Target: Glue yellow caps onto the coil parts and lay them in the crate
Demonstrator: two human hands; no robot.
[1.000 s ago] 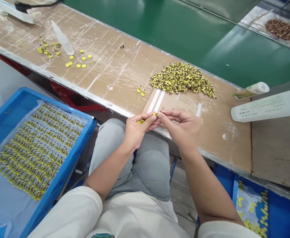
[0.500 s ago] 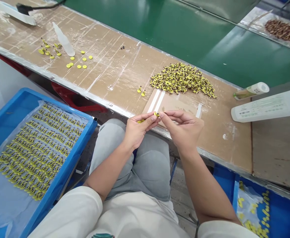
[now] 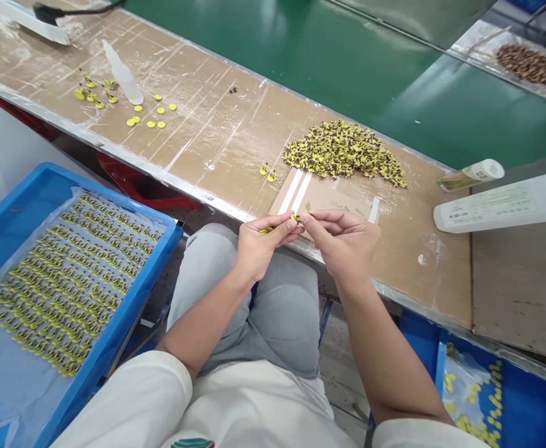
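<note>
My left hand [image 3: 262, 242] pinches a small yellow disc [image 3: 294, 218] between thumb and forefinger, and more yellow shows in its curled fingers. Close against it, my right hand [image 3: 345, 239] is closed with thumb and forefinger at a dark bit on the disc; the fingers hide most of this piece. Both hands are over the table's front edge. Beyond them a heap of small yellow-and-dark pieces [image 3: 342, 149] lies by a cardboard sheet [image 3: 333, 193]. Two yellow discs with dark figures [image 3: 267, 172] stand left of the heap.
On my left is a blue tray [image 3: 158, 261] with rows of yellow-based figures [image 3: 62, 280]. Loose yellow discs [image 3: 160, 111] lie near a white squeeze bottle [image 3: 122, 74]. At right lie a large white bottle [image 3: 501, 202] and a small container [image 3: 471, 175]. Another blue tray [image 3: 525, 404] sits lower right.
Both hands stay together at the same spot, with only slight finger movement at the disc. The view has shifted a little; nothing else has visibly moved.
</note>
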